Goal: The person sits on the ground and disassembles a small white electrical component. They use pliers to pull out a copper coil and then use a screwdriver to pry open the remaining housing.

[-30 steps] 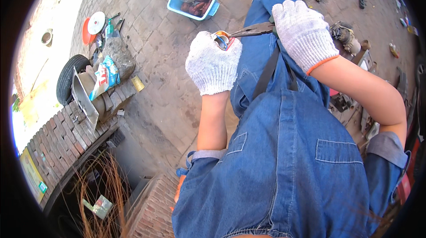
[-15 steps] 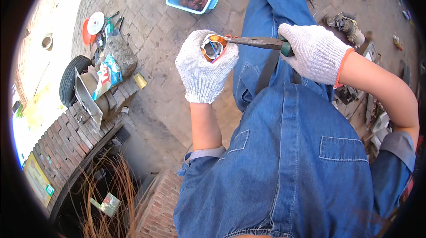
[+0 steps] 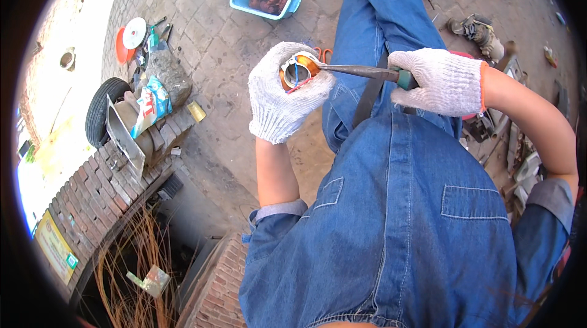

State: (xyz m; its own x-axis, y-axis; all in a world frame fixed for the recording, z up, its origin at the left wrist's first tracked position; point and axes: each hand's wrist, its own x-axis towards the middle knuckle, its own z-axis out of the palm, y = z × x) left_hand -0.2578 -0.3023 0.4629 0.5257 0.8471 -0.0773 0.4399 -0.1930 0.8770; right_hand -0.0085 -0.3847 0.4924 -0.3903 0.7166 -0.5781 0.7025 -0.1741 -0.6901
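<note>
Pliers [image 3: 367,72], dark-steel, long-nosed, green-handled, clenched in white-knit-gloved right hand [image 3: 437,81]; tips at orange-and-silver metal ring [image 3: 312,65] inside curled white-knit-gloved left hand [image 3: 276,99]; seemingly working its edge, next needing steady grips.

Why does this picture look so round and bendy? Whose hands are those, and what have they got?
There's no robot here, just a person. The camera sits on their head and looks down through a very wide lens, which bends straight edges. That's why you see their blue denim clothes below.

Both hands wear pale knitted gloves. The left hand holds a ring-shaped part with copper-coloured winding. The right hand grips green-handled pliers, their tips at the ring's edge.

On the paved ground stands a blue tub with dark reddish things inside.
</note>
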